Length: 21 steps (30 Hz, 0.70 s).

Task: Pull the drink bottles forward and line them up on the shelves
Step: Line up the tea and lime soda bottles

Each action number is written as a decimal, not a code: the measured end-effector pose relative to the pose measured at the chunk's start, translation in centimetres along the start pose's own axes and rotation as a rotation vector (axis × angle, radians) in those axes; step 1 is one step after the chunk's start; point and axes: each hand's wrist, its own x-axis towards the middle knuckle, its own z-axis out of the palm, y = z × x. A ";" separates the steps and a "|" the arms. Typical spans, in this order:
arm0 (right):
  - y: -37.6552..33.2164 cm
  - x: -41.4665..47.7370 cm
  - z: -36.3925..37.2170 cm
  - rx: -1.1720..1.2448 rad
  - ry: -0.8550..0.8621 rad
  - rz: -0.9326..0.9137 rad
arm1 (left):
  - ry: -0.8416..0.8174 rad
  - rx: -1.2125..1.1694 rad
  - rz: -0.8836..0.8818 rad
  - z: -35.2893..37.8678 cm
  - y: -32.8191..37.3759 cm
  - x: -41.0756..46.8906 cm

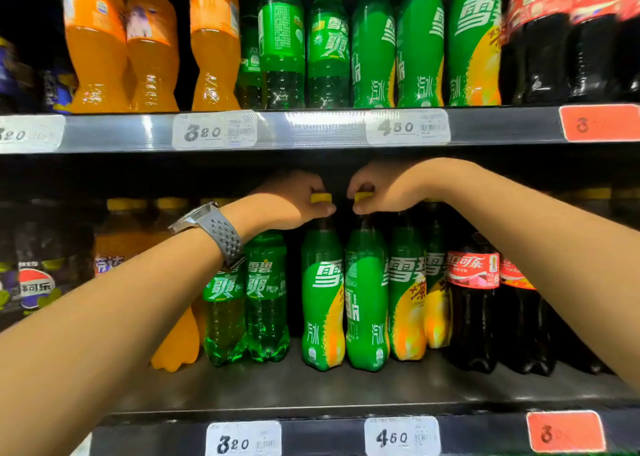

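Your left hand [294, 202] pinches the yellow cap [321, 198] of one green-and-yellow Sprite bottle [322, 303]. Your right hand [384, 188] pinches the second cap [363, 196], on the neighbouring Sprite bottle [367, 303]. Fingers are curled round both. The pair stands upright directly under your hands, side by side, set back from the lower shelf's front lip [346, 409].

Draw them straight toward you, level and slow. These are tall, waisted bottles, and a tug at the cap will likely tip them, so slide rather than lift. The sleeves are glossy and smooth, with lobed feet on dark metal.

Under your left wrist are clear, ribbed green Sprite bottles [266, 299]. Beneath your right forearm are dark Coca-Cola bottles [472, 303].
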 end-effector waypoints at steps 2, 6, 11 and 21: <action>0.6 0.1 0.1 0.028 0.017 -0.013 | -0.027 -0.004 -0.014 0.0 -0.1 0.2; 0.8 0.5 0.7 0.086 0.056 -0.049 | -0.089 -0.088 -0.036 -0.1 -0.6 0.3; 0.5 0.7 0.9 0.201 0.054 -0.081 | -0.092 -0.105 -0.032 -0.2 -1.0 0.1; 0.3 1.7 1.4 0.019 0.088 -0.009 | -0.097 -0.042 -0.002 -1.0 -1.5 -0.5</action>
